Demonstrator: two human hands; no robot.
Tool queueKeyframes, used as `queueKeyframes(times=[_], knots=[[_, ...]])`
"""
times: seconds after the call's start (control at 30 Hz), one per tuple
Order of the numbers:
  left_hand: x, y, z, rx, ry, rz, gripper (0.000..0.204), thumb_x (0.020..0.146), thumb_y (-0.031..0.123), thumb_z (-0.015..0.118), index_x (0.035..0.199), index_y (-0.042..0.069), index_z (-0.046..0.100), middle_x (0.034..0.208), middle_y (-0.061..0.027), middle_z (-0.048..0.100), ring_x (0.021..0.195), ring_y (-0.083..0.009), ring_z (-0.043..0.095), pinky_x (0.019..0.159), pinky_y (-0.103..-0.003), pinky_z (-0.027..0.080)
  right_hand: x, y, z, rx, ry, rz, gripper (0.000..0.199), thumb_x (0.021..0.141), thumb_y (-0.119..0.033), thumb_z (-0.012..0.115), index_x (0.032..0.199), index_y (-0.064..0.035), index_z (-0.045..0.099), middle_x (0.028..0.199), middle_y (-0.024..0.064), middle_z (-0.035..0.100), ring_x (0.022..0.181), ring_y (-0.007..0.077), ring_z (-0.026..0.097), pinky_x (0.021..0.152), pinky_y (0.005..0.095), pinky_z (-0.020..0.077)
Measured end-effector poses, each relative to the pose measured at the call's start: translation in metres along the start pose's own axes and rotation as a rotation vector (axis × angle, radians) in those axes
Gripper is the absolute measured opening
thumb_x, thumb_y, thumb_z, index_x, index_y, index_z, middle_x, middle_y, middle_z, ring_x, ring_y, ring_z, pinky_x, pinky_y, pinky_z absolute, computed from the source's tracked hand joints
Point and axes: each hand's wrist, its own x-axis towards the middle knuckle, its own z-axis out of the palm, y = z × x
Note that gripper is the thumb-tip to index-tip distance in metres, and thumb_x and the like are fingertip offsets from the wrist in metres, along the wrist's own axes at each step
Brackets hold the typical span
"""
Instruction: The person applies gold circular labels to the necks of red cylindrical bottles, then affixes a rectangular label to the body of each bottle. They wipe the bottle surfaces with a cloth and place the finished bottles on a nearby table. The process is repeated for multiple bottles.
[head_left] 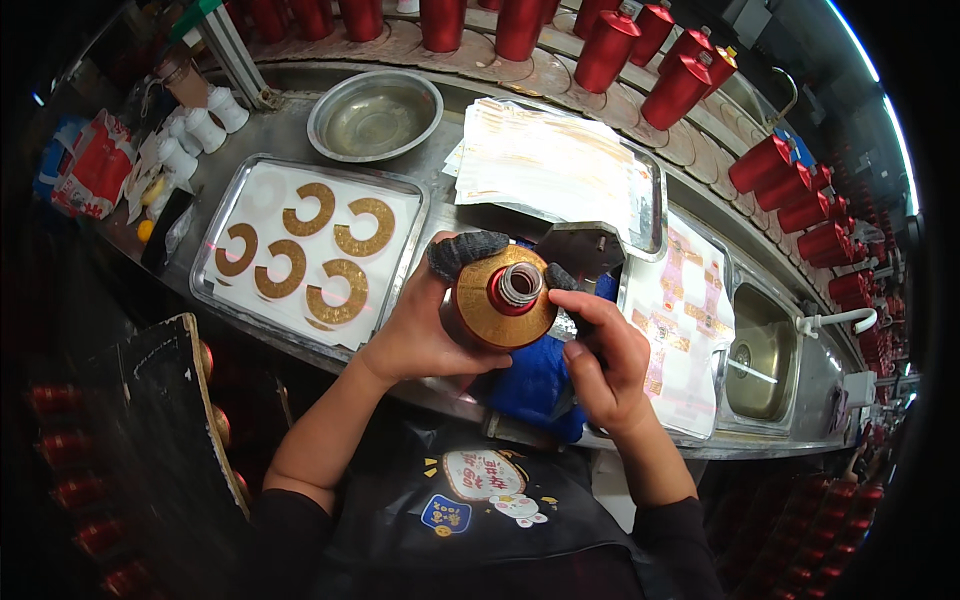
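— At the bench's near edge, my left hand (420, 330) wraps the bottle (503, 303); my right hand (600, 360) pinches its gold collar.

— Risk?

— I'd say the collar could crease if those fingers press unevenly.

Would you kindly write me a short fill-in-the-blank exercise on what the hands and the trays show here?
1. The left hand and the right hand together hold a red bottle whose shoulder bears a ____ collar label.
2. The metal tray on the left holds ____ gold C-shaped labels.
3. Under the bottle lies a ____ cloth.
4. The round steel bowl stands ____ the tray of gold labels.

Missing words: gold; five; blue; behind
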Motion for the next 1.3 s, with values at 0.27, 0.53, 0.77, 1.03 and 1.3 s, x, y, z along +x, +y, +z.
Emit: queueKeyframes(times=[0.27,0.53,0.77,1.03,1.3], knots=[[-0.015,-0.014,0.044,-0.007,0.230,0.208,0.086,0.072,0.010,0.090,0.145,0.008,0.044,0.147,-0.0202,0.042,0.135,-0.0351,0.050,0.111,-0.045,0.045,-0.033,-0.008,0.036,-0.347,0.138,-0.201,0.063,0.067,0.001,0.062,0.130,0.0062,0.063,0.095,0.0142,0.072,0.049,0.0192,0.052,0.050,0.0330,0.0425],[-0.011,-0.019,0.019,0.094,0.015,-0.088,0.116,0.061,0.043,0.098,0.148,-0.002,0.036,0.152,-0.0242,0.040,0.140,-0.0366,0.045,0.114,-0.046,0.041,-0.029,-0.025,0.041,-0.068,0.042,-0.260,0.049,0.069,0.003,0.056,0.116,0.0007,0.070,0.074,0.0080,0.070,0.052,0.0201,0.058,0.055,0.0313,0.0468],[0.029,0.031,0.004,0.175,0.214,-0.045,0.108,0.063,0.036,0.097,0.144,0.000,0.036,0.137,-0.0202,0.054,0.127,-0.0320,0.057,0.109,-0.042,0.046,-0.061,-0.010,-0.007,-0.231,0.160,0.118,0.042,0.078,0.001,0.066,0.119,-0.0024,0.068,0.094,0.0052,0.063,0.061,0.0098,0.050,0.057,0.0241,0.0419],[0.048,0.055,0.063,-0.138,-0.212,-0.597,0.099,0.068,0.055,0.091,0.123,-0.009,0.041,0.117,-0.0263,0.066,0.107,-0.0302,0.069,0.092,-0.036,0.056,-0.114,-0.002,0.009,-0.469,0.165,-0.026,0.101,0.066,-0.029,0.093,0.149,0.0029,0.045,0.088,0.0128,0.064,0.064,0.0270,0.061,0.056,0.0370,0.0502],[0.047,0.043,0.074,-0.036,-0.261,-0.600,0.101,0.069,0.060,0.088,0.121,-0.009,0.036,0.108,-0.0286,0.068,0.100,-0.0336,0.073,0.085,-0.037,0.058,-0.130,0.002,0.008,-0.485,0.154,0.127,0.097,0.067,-0.025,0.091,0.148,0.0060,0.048,0.079,0.0129,0.061,0.060,0.0250,0.059,0.054,0.0365,0.0487]])
